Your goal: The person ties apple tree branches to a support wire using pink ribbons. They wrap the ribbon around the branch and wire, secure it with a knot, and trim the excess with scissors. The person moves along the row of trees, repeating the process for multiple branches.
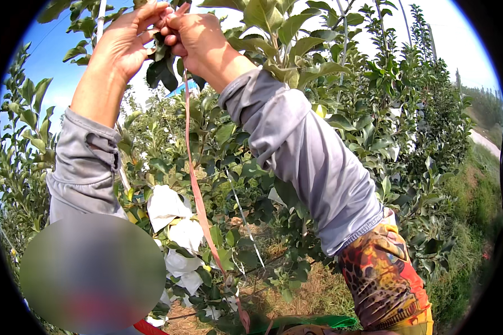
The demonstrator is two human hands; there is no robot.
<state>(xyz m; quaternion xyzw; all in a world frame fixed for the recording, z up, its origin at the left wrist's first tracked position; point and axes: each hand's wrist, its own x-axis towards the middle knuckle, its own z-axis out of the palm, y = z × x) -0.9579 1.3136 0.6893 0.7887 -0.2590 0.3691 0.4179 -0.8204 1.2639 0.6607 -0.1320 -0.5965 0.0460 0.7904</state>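
Observation:
High at the top of the view, both my hands meet among leaves of a fruit tree. My left hand (128, 42) has its palm turned to the right, its fingertips touching those of the other hand. My right hand (197, 39) pinches a pink ribbon-like strip (197, 188), whose short end sticks up above the fingers. The strip hangs from there down past white bags (167, 207) on the tree to the bottom of the view. Dark leaves (162, 73) hang just below the fingers and partly hide them. Whether the left fingertips also hold the strip is unclear.
Leafy branches (293, 46) rise close beside my right forearm. A thin white cord (245, 217) slants through the foliage. More trees stand on both sides, with a grassy strip (465, 234) and a pale path (484, 142) at right. Green netting or sheeting (331, 321) lies low down.

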